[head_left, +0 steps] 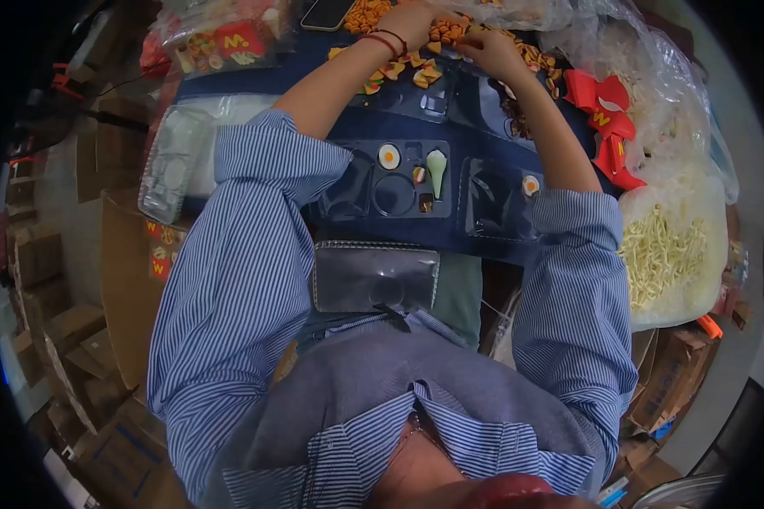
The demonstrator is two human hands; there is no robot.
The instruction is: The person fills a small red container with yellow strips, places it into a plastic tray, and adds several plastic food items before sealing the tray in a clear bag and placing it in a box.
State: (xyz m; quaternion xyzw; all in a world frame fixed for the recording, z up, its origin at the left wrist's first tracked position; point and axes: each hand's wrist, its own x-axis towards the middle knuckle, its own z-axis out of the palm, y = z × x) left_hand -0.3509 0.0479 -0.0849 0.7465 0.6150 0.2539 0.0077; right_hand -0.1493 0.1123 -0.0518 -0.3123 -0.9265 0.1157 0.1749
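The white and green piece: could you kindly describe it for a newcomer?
Find the dark blue tray nearest the person's chest. Right of its fried egg lies the white and green piece. It alone is long and tapered; its neighbours are small and stubby.

head cam; one view | faces steeply down over own chest (399, 373) | close | tray (395, 197) centred

Left hand (409, 21) and right hand (494, 49) rest close together on scattered small orange pieces (424, 75), probably toy food, on the blue worktop (246, 83) beyond a dark compartment tray (348, 191) holding a fried-egg piece (389, 156).
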